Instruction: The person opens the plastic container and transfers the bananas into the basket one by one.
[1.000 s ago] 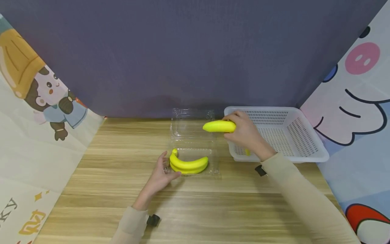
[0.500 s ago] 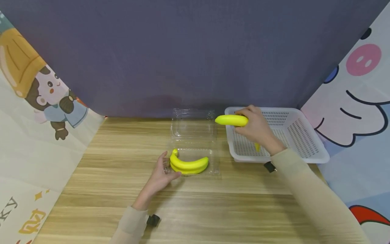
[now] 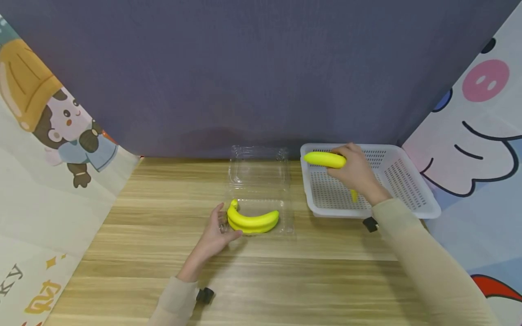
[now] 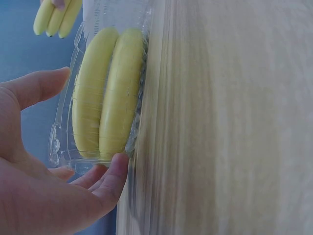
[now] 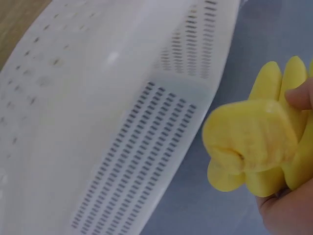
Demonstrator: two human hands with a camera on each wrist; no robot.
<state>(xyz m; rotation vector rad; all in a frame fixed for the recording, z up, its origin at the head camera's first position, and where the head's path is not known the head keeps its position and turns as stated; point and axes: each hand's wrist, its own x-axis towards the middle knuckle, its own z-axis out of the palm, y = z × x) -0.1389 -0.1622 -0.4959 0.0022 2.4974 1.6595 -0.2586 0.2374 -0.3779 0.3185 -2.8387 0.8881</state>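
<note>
Wooden table (image 3: 285, 280), no legible labels.

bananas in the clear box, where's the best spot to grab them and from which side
Probably the stem end. The banana bunch lies flat in the open clear clamshell, curving up toward its left end, where the stem sticks up beside the left hand. A grip from above at that raised stem looks easiest: the lid is folded back, so the top is open, while the tray walls block the sides.
</note>
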